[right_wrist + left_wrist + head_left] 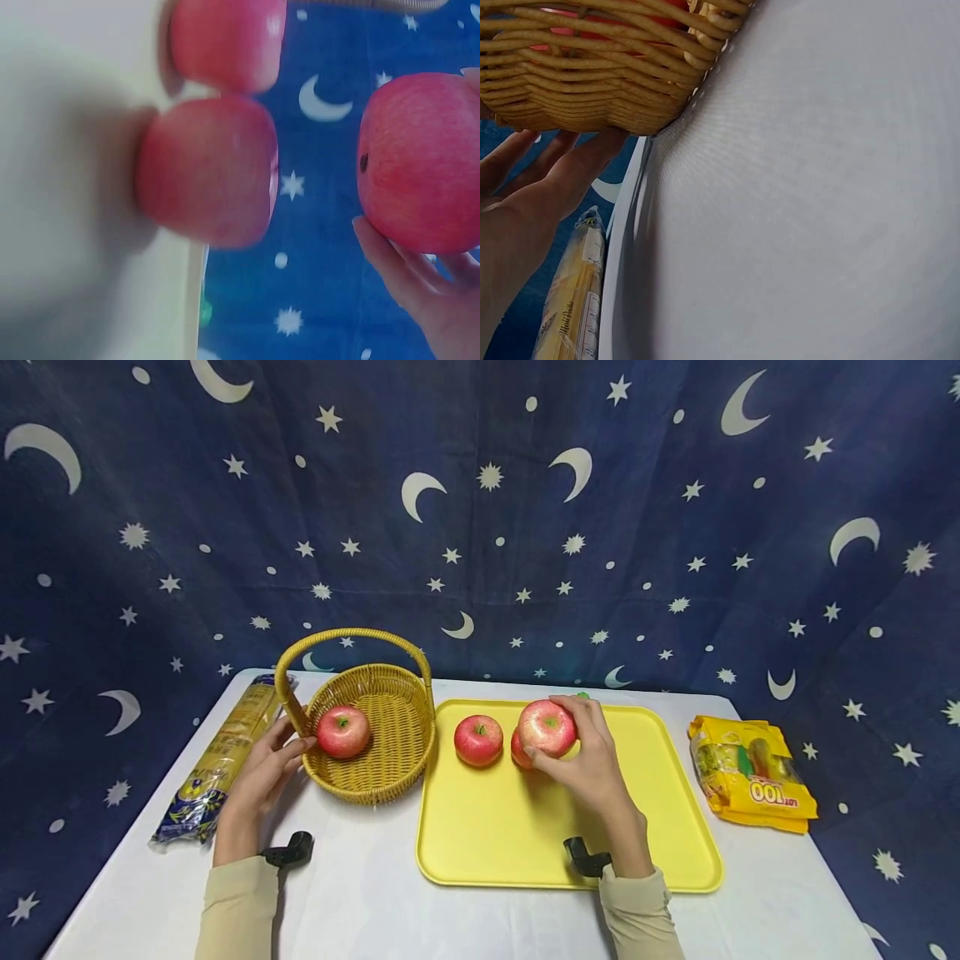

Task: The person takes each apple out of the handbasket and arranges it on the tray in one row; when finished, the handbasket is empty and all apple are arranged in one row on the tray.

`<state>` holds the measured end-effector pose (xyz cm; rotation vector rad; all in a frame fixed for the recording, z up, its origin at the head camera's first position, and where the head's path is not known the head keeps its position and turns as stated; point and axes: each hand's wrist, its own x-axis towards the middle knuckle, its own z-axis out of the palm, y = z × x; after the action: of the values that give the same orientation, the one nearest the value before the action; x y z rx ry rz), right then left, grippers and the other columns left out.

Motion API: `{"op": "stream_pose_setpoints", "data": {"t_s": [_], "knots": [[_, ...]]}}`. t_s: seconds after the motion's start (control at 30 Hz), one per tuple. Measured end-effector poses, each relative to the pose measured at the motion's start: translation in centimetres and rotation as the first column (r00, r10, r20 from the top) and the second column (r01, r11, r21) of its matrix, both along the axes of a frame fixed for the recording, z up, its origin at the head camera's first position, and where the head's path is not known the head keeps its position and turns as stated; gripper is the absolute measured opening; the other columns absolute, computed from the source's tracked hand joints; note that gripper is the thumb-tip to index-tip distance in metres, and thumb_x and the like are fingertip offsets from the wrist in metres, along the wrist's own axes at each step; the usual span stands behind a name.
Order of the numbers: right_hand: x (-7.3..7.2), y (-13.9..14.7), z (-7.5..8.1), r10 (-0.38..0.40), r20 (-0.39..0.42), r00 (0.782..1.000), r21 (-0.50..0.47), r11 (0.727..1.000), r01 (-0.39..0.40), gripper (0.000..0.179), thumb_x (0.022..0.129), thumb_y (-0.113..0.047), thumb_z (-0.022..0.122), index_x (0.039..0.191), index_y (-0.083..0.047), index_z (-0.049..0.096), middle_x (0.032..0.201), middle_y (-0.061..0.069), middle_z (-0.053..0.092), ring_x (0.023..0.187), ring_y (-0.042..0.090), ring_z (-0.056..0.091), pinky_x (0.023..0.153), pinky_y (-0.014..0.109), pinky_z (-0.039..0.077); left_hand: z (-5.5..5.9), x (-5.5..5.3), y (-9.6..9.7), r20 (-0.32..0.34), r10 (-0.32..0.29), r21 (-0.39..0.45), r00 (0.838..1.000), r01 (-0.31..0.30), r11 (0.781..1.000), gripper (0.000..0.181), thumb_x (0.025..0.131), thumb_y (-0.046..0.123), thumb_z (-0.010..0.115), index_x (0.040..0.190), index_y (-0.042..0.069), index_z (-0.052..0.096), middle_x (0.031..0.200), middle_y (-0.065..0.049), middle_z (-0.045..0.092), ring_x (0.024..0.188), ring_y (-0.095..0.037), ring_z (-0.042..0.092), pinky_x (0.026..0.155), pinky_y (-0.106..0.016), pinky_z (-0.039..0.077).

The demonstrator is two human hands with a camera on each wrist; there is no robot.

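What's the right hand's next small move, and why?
Probably carry the held apple left toward the basket: the right hand grips it above the tray, the left hand touches the basket's side, and another apple sits inside with bare space beside it.

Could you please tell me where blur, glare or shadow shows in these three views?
Head view: fairly sharp, with a bright sheen on the apple in the right hand; right wrist view: hazy, the two tray apples soft-edged, a broad shadow over the tray; left wrist view: the basket weave reads clearly, a dark shadow running along the tablecloth edge.
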<state>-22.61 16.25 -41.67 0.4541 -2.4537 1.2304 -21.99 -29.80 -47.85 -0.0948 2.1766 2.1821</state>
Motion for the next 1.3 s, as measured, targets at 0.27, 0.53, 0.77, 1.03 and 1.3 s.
{"op": "stream_pose_setpoints", "data": {"t_s": [0.27,0.53,0.77,1.03,1.3], "knots": [[-0.7,3.2,-0.3,-0.098,0.031,0.995,-0.022,0.995,0.099,0.074,0.072,-0.019,0.092,0.137,-0.01,0.058,0.133,0.011,0.053,0.12,0.029,0.056,0.1,0.054,0.052,0.1,0.0,0.0,0.002,-0.009,0.004,1.0,0.009,1.0,0.072,0.106,0.013,0.055,0.165,0.008,0.014,0.167,-0.024,0.014,0.118,0.003,0.051,0.092,-0.011,0.05],[-1.5,5.3,-1.6,-0.16,0.095,0.983,0.008,0.987,0.16,0.073,0.074,-0.017,0.09,0.138,-0.009,0.057,0.133,0.014,0.053,0.119,0.032,0.054,0.099,0.052,0.049,0.1,-0.1,-0.1,0.019,-0.009,-0.004,1.0,0.009,1.0,0.074,0.106,0.015,0.056,0.166,0.01,0.012,0.168,-0.023,0.012,0.124,-0.001,0.047,0.091,-0.01,0.049],[-2.2,6.5,-3.1,-0.171,0.14,0.975,0.062,0.984,0.164,0.074,0.077,-0.018,0.088,0.142,-0.005,0.054,0.134,0.019,0.052,0.122,0.038,0.051,0.104,0.059,0.044,0.0,-0.1,-0.1,0.012,-0.016,0.003,1.0,0.016,1.0,0.075,0.106,0.015,0.055,0.166,0.01,0.011,0.168,-0.023,0.011,0.124,-0.002,0.046,0.092,-0.01,0.049],[-2.8,7.2,-4.7,-0.168,0.228,0.959,0.108,0.983,0.147,0.075,0.08,-0.02,0.087,0.145,-0.006,0.052,0.141,0.019,0.05,0.127,0.04,0.05,0.11,0.059,0.042,-0.2,-0.1,-0.2,-0.008,-0.022,0.004,1.0,0.022,1.0,0.075,0.106,0.016,0.056,0.166,0.008,0.011,0.166,-0.024,0.012,0.122,0.0,0.047,0.092,-0.011,0.05],[-3.1,7.4,-5.6,-0.176,0.266,0.948,0.129,0.981,0.146,0.075,0.081,-0.022,0.086,0.145,-0.006,0.052,0.141,0.019,0.05,0.126,0.04,0.051,0.109,0.06,0.043,-0.1,0.0,-0.1,0.002,-0.022,0.001,1.0,0.022,1.0,0.078,0.106,0.018,0.057,0.166,0.01,0.009,0.168,-0.025,0.009,0.125,-0.002,0.046,0.093,-0.01,0.05]]}}
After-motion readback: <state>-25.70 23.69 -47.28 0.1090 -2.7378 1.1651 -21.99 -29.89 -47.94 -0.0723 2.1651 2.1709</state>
